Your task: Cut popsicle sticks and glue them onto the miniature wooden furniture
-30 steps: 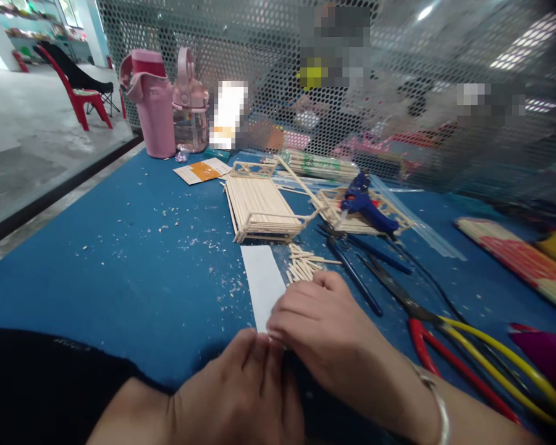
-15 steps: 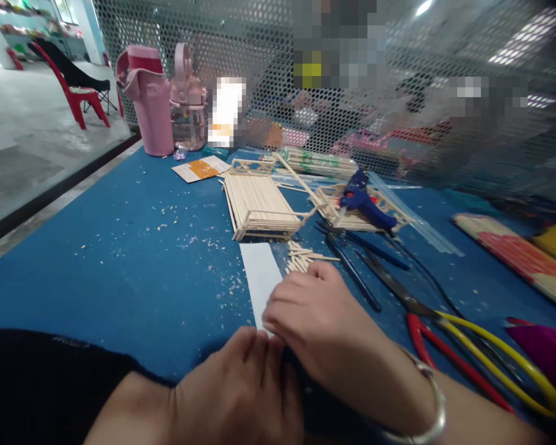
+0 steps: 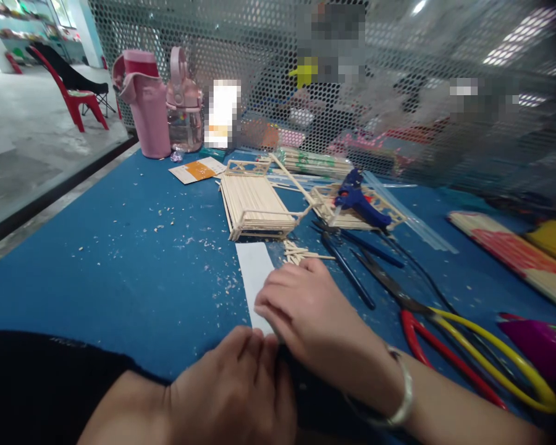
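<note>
A strip of white paper [image 3: 254,272] lies on the blue tabletop, running from the stick model toward me. My left hand [image 3: 236,383] is closed at the strip's near end, its fingertips on the paper. Close beyond it, my right hand [image 3: 306,309] curls over the strip's right edge, fingers bent together against the paper. The near end of the strip is hidden beneath both hands. A small bed-like model of thin wooden sticks [image 3: 257,204] stands just past the far end. Short cut sticks [image 3: 299,252] lie in a heap right of the strip.
Right of my hands lie blue-handled pliers [image 3: 352,272] and large scissors [image 3: 412,303] with red and yellow handles. A blue glue gun [image 3: 359,201] rests on another stick frame. Behind stand a pink flask [image 3: 149,111], a clear bottle [image 3: 185,123] and a perforated metal screen [image 3: 259,55].
My right hand has shifted slightly up along the strip, its fingertips lifting a little from my left hand. The left hand stays at the near end. The whole view has shifted slightly.
</note>
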